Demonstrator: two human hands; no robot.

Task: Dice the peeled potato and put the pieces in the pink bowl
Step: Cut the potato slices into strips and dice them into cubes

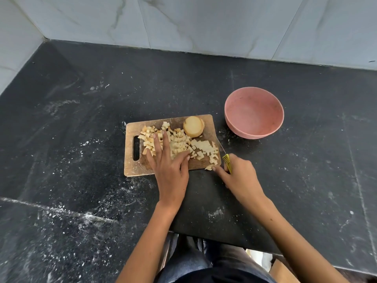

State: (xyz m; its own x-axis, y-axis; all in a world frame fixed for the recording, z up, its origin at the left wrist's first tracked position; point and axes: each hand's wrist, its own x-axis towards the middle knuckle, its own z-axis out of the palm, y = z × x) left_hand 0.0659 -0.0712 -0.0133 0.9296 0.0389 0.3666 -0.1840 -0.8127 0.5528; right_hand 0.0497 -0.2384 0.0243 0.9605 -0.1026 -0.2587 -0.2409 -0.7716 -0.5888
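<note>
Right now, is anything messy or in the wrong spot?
A little. One potato piece sits at the cutting board edge, near falling off. White specks dust the black counter. The pink bowl holds no pieces yet.

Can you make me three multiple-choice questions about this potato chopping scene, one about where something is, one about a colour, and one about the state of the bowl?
1. Where does the uncut potato piece sit?
A. At the far edge of the cutting board
B. Inside the bowl
C. On the counter left of the board

2. What colour is the knife handle that the right hand grips?
A. Red
B. Yellow
C. Black

3. What is the state of the pink bowl?
A. Full of diced potato
B. Turned upside down
C. Upright with no potato in it

Answers:
1 A, the rounded piece rests on the board's far side, towards the bowl.
2 B, a yellow handle shows above the curled fingers.
3 C, its inside is bare, and the diced pieces lie on the board under the left hand.
</note>
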